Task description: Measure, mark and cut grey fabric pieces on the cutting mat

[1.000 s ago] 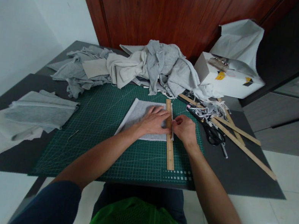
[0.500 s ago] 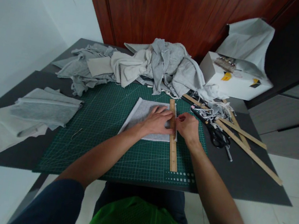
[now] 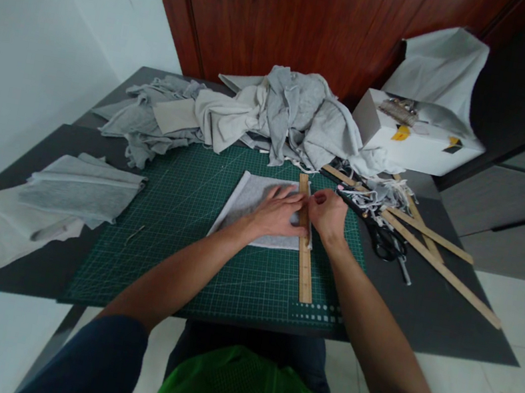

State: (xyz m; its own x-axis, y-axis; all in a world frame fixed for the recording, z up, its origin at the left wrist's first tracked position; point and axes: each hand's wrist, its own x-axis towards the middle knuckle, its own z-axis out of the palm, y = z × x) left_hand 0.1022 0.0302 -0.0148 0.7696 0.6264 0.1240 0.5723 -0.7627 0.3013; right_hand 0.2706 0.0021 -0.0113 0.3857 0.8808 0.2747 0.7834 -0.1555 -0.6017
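Note:
A grey piece of fabric (image 3: 254,198) lies flat on the green cutting mat (image 3: 179,209). Across its right side runs a wooden ruler (image 3: 305,272), reaching past the fabric's lower edge. My left hand (image 3: 280,212) lies flat with fingers spread, partly on the fabric and partly pressing on the ruler. Just right of the ruler, my right hand (image 3: 327,215) is closed in a pinch at the narrow strip of fabric there. What its fingertips hold is hidden.
Crumpled grey and cream cloth (image 3: 292,114) lines the back of the table. Black-handled scissors (image 3: 386,243) and wooden strips (image 3: 443,269) lie at right, below a white box (image 3: 414,142). Folded cloth pieces (image 3: 84,185) sit at left, and thin tweezers-like item (image 3: 134,235) rests on the mat.
My right hand has shifted slightly up along the ruler's right edge. My left hand stays on the ruler and fabric. The view has moved very slightly.

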